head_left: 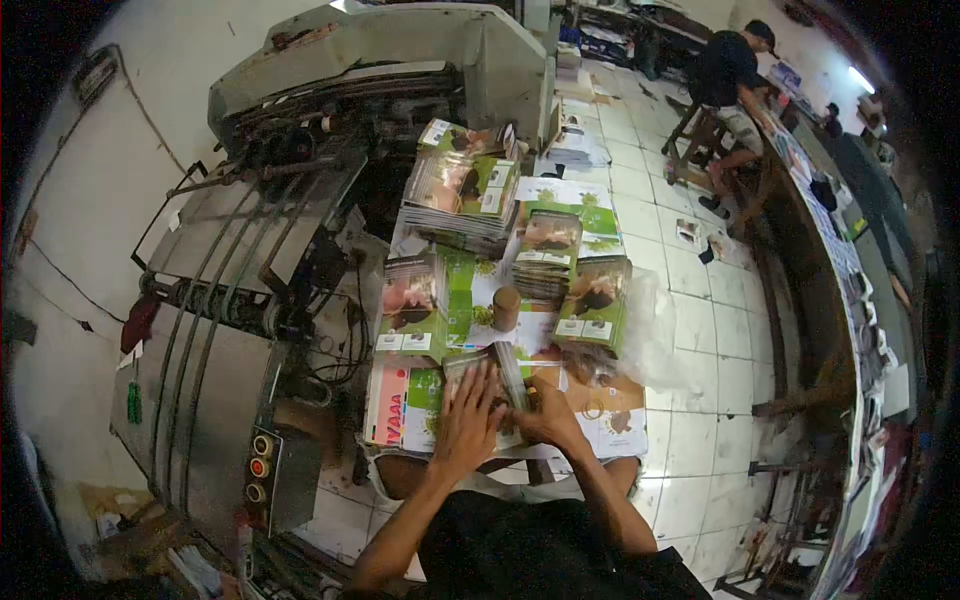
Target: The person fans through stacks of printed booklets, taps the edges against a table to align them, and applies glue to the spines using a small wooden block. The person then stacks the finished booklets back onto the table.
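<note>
My left hand (468, 420) lies flat, fingers apart, on top of a small stack of booklets (510, 372) at the near middle of the table. At the stack's lower right edge, my right hand (552, 418) is closed with its fingers curled against the booklets. Most of the top cover is hidden under my left hand. A brown cylindrical object (506, 308) stands upright just beyond the stack. To the right of my right hand, a rubber band (593, 409) rests on brown paper.
More booklet piles stand around: a tall one (462, 195) at the back, one on the left (410, 305), others at the right (592, 305). Clear plastic (655, 335) hangs off the right edge. A large machine (230, 300) flanks the left. A person (730, 80) sits at a long bench.
</note>
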{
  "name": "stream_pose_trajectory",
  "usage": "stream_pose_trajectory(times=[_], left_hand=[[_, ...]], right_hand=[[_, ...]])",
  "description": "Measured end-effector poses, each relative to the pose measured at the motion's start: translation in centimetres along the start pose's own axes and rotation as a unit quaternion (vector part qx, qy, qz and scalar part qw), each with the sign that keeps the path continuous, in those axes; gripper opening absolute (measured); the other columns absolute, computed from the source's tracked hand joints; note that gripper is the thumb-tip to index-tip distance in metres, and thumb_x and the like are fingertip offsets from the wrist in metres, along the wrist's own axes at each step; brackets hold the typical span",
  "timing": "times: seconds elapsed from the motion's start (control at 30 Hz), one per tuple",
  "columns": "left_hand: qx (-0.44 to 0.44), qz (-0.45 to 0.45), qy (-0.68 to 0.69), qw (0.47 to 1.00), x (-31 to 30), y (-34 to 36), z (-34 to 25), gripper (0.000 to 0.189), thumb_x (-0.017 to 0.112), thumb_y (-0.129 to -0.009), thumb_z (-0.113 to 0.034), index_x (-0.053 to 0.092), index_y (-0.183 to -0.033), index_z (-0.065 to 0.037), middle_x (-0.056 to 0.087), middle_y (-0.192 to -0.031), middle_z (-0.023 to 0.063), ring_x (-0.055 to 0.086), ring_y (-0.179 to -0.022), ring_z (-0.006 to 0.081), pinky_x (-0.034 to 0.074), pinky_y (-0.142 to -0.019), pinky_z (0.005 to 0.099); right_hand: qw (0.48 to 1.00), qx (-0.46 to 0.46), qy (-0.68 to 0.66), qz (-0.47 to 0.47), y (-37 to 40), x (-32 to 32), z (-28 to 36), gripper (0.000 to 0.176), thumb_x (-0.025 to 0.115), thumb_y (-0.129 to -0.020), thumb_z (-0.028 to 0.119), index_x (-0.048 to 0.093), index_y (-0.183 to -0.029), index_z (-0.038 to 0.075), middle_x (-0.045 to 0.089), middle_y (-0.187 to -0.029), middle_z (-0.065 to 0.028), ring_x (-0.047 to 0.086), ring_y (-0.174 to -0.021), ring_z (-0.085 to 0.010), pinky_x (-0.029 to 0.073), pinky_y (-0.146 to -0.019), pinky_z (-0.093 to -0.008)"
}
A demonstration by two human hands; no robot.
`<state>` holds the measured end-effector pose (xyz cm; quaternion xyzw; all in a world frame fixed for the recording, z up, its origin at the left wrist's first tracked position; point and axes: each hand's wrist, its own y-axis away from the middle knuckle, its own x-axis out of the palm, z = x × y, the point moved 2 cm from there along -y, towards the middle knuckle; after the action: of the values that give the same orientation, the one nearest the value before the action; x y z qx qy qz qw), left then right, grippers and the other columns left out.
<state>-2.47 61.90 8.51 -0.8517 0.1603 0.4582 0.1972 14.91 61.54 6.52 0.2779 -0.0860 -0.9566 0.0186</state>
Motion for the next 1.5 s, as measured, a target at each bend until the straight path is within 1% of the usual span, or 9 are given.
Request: stream_pose_trajectory(times=[0.1,0.23,0.5,0.6,0.67,0.83,1.17,1.27,1.5], left_hand=[[0.032,0.01,-0.082,0.996,0.6,0.2,0.7,0.063,0.048,-0.098,-0.033,0.03,-0.149,-0.001,0.029,-0.154,0.0216,0.026,-0.143,0.0372,0.016,-0.117,0.0526],[0.031,0.015,-0.09,0.995,0.4,0.5,0.3,0.073,0.049,-0.095,-0.05,0.031,-0.15,-0.005,0.028,-0.154,0.0207,0.023,-0.144,0.0375,0.014,-0.117,0.054],[0.023,0.051,-0.092,0.994,0.3,0.4,0.5,0.103,0.057,-0.074,-0.078,0.036,-0.149,-0.01,0.03,-0.153,0.0206,0.021,-0.145,0.038,0.011,-0.116,0.0558],[0.014,0.041,-0.063,0.997,-0.7,0.3,-0.2,0.107,0.061,-0.071,-0.078,0.033,-0.15,-0.012,0.028,-0.154,0.0198,0.02,-0.145,0.0361,0.011,-0.117,0.0548],[0.017,0.042,-0.048,0.998,-0.9,0.2,-0.2,0.11,0.063,-0.07,-0.077,0.03,-0.151,-0.012,0.025,-0.156,0.019,0.02,-0.146,0.0343,0.012,-0.117,0.0537],[0.003,0.044,-0.036,0.998,-0.7,0.2,0.4,0.117,0.077,-0.066,-0.059,0.02,-0.153,-0.005,0.023,-0.158,0.0155,0.02,-0.147,0.0303,0.013,-0.118,0.0527],[-0.014,0.037,0.002,0.999,-0.9,0.4,0.4,0.121,0.07,-0.066,-0.072,0.025,-0.148,0.004,0.025,-0.156,0.0193,0.019,-0.147,0.0316,0.012,-0.118,0.0516],[0.004,0.063,-0.03,0.998,-0.8,0.6,0.5,0.114,0.062,-0.072,-0.075,0.03,-0.146,0.007,0.029,-0.154,0.0224,0.021,-0.146,0.0328,0.012,-0.118,0.0521],[0.036,-0.015,-0.062,0.997,1.4,1.2,1.6,0.059,0.04,-0.097,-0.028,0.036,-0.141,0.01,0.03,-0.152,0.0255,0.024,-0.145,0.0354,0.013,-0.118,0.053]], right_hand=[[0.981,-0.087,0.155,-0.081,-0.1,-2.2,2.4,0.065,0.081,-0.073,0.023,0.052,-0.125,-0.001,0.067,-0.095,-0.023,0.068,-0.089,-0.0319,0.053,-0.078,-0.0398],[0.932,-0.272,-0.02,-0.238,-6.6,-4.9,8.4,0.065,0.076,-0.08,0.016,0.045,-0.136,0.003,0.063,-0.118,-0.0194,0.061,-0.11,-0.0276,0.05,-0.09,-0.038],[0.908,-0.186,-0.368,-0.078,-9.8,-4.4,5.6,0.017,0.06,-0.09,0.018,0.051,-0.092,0.003,0.056,-0.087,-0.0063,0.052,-0.075,-0.0149,0.047,-0.069,-0.0302],[0.854,-0.118,-0.504,-0.048,-4.4,-6.2,6.2,0.033,0.059,-0.087,0.026,0.055,-0.066,0.001,0.057,-0.06,-0.0066,0.056,-0.057,-0.0136,0.042,-0.054,-0.0285],[0.911,-0.19,-0.346,-0.118,-1.0,-5.9,7.1,0.038,0.06,-0.088,0.026,0.053,-0.059,0.003,0.054,-0.052,-0.0039,0.053,-0.048,-0.015,0.04,-0.047,-0.0301],[0.953,-0.145,-0.226,-0.138,3.3,-0.1,4.1,0.028,0.068,-0.086,0.013,0.055,-0.062,0.005,0.055,-0.053,-0.0015,0.052,-0.048,-0.0126,0.04,-0.047,-0.0295],[0.938,-0.217,-0.184,-0.2,-7.4,-0.3,5.8,0.037,0.06,-0.093,0.01,0.042,-0.062,0.002,0.042,-0.054,-0.0011,0.038,-0.05,-0.0079,0.031,-0.047,-0.0287],[0.91,-0.243,-0.263,-0.208,-10.4,-0.5,10.1,0.043,0.06,-0.096,0.02,0.046,-0.06,0.002,0.044,-0.049,0.0001,0.041,-0.044,-0.0086,0.032,-0.044,-0.0292],[0.952,-0.154,-0.242,-0.105,-10.5,-0.6,7.8,0.048,0.062,-0.095,0.028,0.051,-0.058,0.001,0.046,-0.055,0.004,0.04,-0.053,-0.0068,0.032,-0.049,-0.0304]])
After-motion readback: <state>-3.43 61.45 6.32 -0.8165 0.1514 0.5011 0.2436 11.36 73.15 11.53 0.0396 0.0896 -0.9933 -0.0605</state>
